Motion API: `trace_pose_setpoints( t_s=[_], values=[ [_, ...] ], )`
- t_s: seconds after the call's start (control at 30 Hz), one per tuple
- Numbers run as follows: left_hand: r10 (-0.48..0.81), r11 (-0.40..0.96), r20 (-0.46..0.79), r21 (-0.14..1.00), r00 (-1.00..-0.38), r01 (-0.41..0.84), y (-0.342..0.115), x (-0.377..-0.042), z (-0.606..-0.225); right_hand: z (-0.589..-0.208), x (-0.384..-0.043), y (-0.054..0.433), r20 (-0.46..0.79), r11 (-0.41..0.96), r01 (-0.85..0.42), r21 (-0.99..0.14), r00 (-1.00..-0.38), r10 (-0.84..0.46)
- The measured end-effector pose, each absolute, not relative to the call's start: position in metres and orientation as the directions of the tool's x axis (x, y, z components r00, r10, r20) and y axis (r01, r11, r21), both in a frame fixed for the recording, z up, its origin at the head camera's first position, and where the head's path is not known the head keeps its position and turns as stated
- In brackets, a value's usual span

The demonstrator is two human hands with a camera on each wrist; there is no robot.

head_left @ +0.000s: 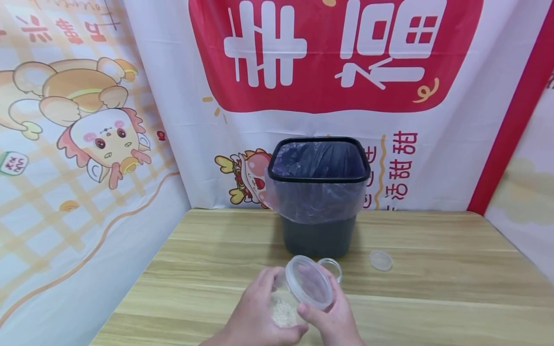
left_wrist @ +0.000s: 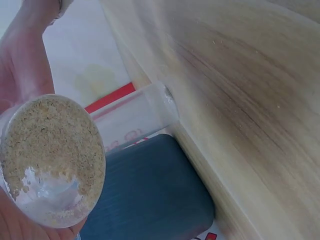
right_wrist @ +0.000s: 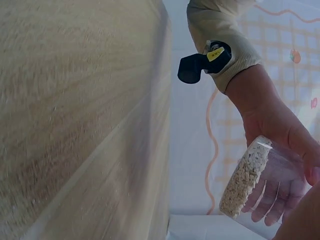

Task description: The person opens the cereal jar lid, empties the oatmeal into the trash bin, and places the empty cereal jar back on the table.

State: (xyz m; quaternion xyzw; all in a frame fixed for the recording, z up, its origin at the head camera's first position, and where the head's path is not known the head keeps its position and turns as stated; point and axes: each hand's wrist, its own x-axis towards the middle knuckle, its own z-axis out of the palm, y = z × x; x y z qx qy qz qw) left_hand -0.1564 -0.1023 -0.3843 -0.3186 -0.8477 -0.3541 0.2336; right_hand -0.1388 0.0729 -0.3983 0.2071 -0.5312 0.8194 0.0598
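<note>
A clear plastic jar (head_left: 283, 311) with pale grains at its bottom is tilted above the table, gripped by my left hand (head_left: 255, 307). Its round translucent lid (head_left: 309, 283) faces up and to the right, at the jar's mouth. My right hand (head_left: 333, 319) holds the lid's rim, thumb in front, the other fingers mostly hidden behind. In the left wrist view the jar's base (left_wrist: 55, 145) shows the grains heaped to one side. The right wrist view shows the left hand (right_wrist: 275, 125) wrapped around the jar's far side.
A dark bin (head_left: 318, 235) lined with a translucent bag stands at the table's back. Before it, partly behind my right hand, stands another clear container (head_left: 331, 263). A loose clear lid (head_left: 381, 261) lies to the right on the wooden table (head_left: 433, 288). Printed cloths hang behind and beside.
</note>
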Motion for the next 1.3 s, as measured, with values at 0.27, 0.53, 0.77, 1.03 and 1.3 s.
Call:
trace_pose_setpoints(
  t_s=[0.27, 0.53, 0.77, 1.03, 1.3],
  values=[
    [0.363, 0.583, 0.599, 0.452, -0.714, 0.675, -0.098, -0.156, -0.385, -0.397, -0.139, 0.073, 0.316, -0.439, -0.267, -0.858, -0.948, -0.04],
    [0.395, 0.531, 0.548, 0.518, -0.737, 0.67, -0.102, -0.157, -0.387, -0.398, -0.14, 0.075, 0.372, -0.464, -0.313, -0.829, -0.928, -0.038],
    [0.444, 0.447, 0.561, 0.538, -0.699, 0.715, -0.103, -0.159, -0.387, -0.396, -0.142, 0.077, 0.444, -0.483, -0.362, -0.797, -0.894, -0.061],
    [0.505, 0.392, 0.526, 0.567, -0.684, 0.725, -0.106, -0.161, -0.382, -0.396, -0.143, 0.08, 0.456, -0.49, -0.371, -0.789, -0.888, -0.061],
    [0.54, 0.364, 0.496, 0.591, -0.68, 0.72, -0.106, -0.163, -0.383, -0.405, -0.149, 0.086, 0.499, -0.493, -0.396, -0.775, -0.862, -0.092]
  ],
)
